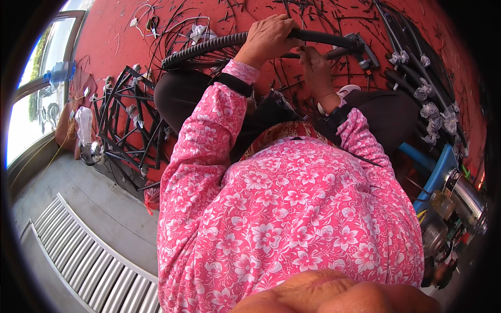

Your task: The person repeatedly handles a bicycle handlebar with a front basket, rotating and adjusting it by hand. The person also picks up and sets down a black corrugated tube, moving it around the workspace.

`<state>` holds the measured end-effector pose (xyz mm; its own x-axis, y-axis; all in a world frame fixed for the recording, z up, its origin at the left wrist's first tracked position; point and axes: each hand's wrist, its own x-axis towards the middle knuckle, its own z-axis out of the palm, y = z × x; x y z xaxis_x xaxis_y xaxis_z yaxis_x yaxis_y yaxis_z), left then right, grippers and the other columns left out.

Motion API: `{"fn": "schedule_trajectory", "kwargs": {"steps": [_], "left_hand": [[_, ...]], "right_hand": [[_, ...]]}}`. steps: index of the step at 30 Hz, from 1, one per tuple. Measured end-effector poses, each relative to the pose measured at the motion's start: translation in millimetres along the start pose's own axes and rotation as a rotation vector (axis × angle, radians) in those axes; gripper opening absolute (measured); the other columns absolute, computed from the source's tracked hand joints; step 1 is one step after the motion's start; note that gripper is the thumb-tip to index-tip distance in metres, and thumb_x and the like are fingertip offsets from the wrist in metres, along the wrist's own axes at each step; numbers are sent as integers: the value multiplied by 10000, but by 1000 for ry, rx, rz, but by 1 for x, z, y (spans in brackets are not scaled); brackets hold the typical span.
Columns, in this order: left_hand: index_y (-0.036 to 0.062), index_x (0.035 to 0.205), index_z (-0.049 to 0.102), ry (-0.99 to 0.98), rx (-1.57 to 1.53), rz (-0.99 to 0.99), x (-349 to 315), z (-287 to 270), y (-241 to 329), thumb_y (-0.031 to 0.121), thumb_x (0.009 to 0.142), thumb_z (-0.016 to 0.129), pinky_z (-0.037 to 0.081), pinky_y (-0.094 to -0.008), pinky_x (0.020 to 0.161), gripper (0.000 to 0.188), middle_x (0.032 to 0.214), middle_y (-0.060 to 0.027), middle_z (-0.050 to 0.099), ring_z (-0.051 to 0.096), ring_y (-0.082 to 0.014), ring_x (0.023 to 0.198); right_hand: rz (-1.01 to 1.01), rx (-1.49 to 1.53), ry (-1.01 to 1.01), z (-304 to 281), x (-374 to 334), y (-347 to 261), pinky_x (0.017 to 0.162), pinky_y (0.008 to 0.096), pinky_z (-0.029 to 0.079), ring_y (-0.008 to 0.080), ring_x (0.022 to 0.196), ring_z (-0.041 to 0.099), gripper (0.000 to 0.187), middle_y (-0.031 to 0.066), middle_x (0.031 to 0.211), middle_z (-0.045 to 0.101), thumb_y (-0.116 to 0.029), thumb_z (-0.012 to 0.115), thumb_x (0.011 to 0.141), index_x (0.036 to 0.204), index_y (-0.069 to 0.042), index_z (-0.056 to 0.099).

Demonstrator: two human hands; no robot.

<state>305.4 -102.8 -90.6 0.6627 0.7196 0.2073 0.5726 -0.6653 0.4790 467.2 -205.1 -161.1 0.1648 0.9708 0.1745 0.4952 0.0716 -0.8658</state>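
"Where is the tube (326, 37) being held?"
"Over the floor (104, 57); the left hand's (267, 40) fingers are clamping it. About the right hand's (315, 73) fingers, I cannot tell."
"And progress?"
"Ribbed sleeve (209, 48) is covering the left; smooth right is maybe remaining."

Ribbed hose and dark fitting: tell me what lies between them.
In the head view, the left hand and a smooth black tube; the right hand appears just below the tube.

Left hand (269, 40) curled, right hand (317, 73) beside it
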Motion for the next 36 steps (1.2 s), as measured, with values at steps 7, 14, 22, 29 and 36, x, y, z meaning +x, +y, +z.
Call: {"fn": "schedule_trajectory", "kwargs": {"steps": [7, 14, 22, 29, 36], "left_hand": [[156, 1094, 744, -14, -67, 36, 7, -1, -14, 382, 831, 756, 539, -447, 869, 346, 1030, -81, 694, 678, -305, 1018], [106, 1167, 681, -14, -58, 15, 0, 0, -8, 384, 844, 775, 532, -446, 853, 437, 1025, -85, 689, 674, -319, 1013], [216, 1117, 718, 245, 51, -32, -9, 10, 15, 452, 776, 820, 524, -422, 701, 427, 901, -4, 658, 684, -264, 843], [241, 1073, 751, 272, 97, 14, -9, 9, 17, 476, 793, 801, 521, -403, 670, 369, 849, 10, 619, 680, -244, 819], [202, 1046, 764, 71, 47, -43, 5, 3, 9, 512, 819, 757, 541, -420, 763, 384, 935, -39, 707, 700, -261, 930]], "right_hand": [[-163, -160, -95, -60, 21, -65, 613, 432, 529, 368, 702, 688, 202, 150, 736, 685, -285, 717, 943, 923, -86, 693], [-184, -402, -260, -58, 126, -32, 658, 360, 520, 229, 710, 681, 256, 76, 801, 692, -363, 713, 935, 952, -109, 743], [33, -239, -444, -49, 138, -11, 693, 406, 536, 264, 727, 701, 398, 103, 757, 716, -466, 746, 855, 863, -69, 764], [56, -372, -387, -41, 138, -11, 691, 381, 512, 219, 723, 660, 392, 86, 775, 690, -441, 744, 884, 945, -54, 753], [-155, 183, 112, -56, 48, -44, 729, 340, 538, 203, 829, 686, 172, 70, 860, 696, -187, 701, 954, 1005, -30, 747]]}}
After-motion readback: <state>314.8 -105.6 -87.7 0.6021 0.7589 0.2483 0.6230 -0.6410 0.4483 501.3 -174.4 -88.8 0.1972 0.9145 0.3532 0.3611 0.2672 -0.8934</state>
